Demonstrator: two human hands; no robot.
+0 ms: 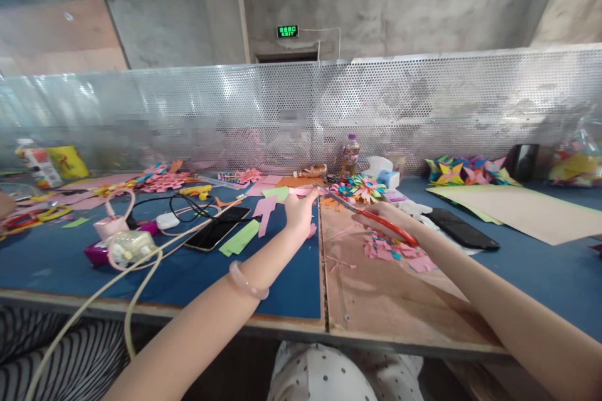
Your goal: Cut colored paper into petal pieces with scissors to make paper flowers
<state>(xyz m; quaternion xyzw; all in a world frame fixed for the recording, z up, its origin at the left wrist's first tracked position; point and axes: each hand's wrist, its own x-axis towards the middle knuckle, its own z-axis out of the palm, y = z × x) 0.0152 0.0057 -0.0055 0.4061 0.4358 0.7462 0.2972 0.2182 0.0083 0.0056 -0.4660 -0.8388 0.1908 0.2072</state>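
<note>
My left hand [300,212], with a pale bangle [247,282] on its wrist, is closed in a pinch on a pink paper strip [301,190]. My right hand [380,216] grips a pair of scissors [395,230] with red handles. The blades point left, and their tips are beside the strip and the left fingertips; whether they touch the paper is too small to tell. Left of my left hand lie pink paper pieces [266,208] and folded green paper strips [239,238]. Pink and blue paper scraps [392,249] are heaped on the bare wood below the scissors.
Phones [219,227] [463,229] lie on both sides. Cables [155,250] cross the table's left part. Paper flowers [367,188], a drink bottle [350,156] and large paper sheets [527,207] stand or lie farther back, before a perforated metal screen [211,113]. Another person sits at the left.
</note>
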